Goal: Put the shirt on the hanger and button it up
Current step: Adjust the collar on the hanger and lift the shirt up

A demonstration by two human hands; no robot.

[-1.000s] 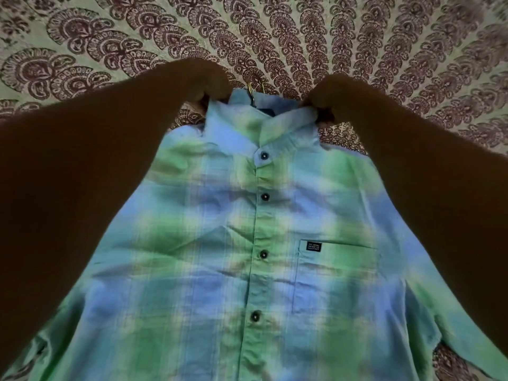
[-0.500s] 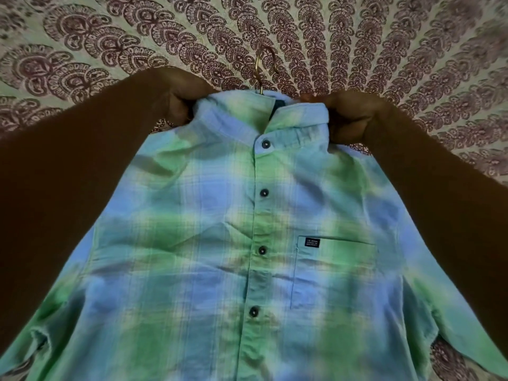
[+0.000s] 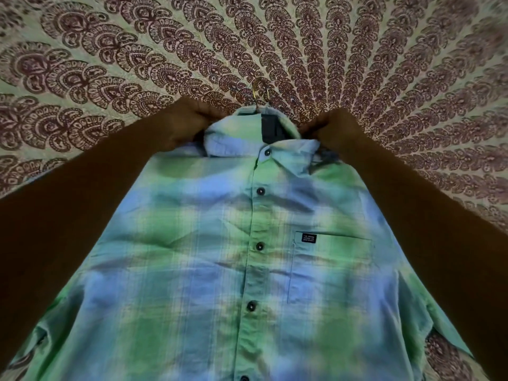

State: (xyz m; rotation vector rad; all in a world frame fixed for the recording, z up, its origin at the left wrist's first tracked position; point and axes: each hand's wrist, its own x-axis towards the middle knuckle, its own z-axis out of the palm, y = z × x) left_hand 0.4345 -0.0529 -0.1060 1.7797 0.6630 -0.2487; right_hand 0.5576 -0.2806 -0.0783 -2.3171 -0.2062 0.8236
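A green and blue plaid shirt (image 3: 209, 243) lies front up on the patterned bedspread, its placket closed with dark buttons down the middle. The hanger's metal hook (image 3: 258, 90) sticks out above the collar; the rest of the hanger is hidden inside the shirt. My left hand (image 3: 189, 122) grips the left side of the collar. My right hand (image 3: 334, 127) pinches the right side of the collar. The collar (image 3: 239, 133) is partly folded down, with a dark label showing at its back.
A pale green bedspread (image 3: 110, 78) with maroon paisley print covers the whole surface around the shirt. A chest pocket (image 3: 330, 265) with a small dark tag sits on the shirt's right side.
Both hands have moved along the collar and turned it down. The hanger hook now stands out more above the collar, and the dark label inside the neck shows.
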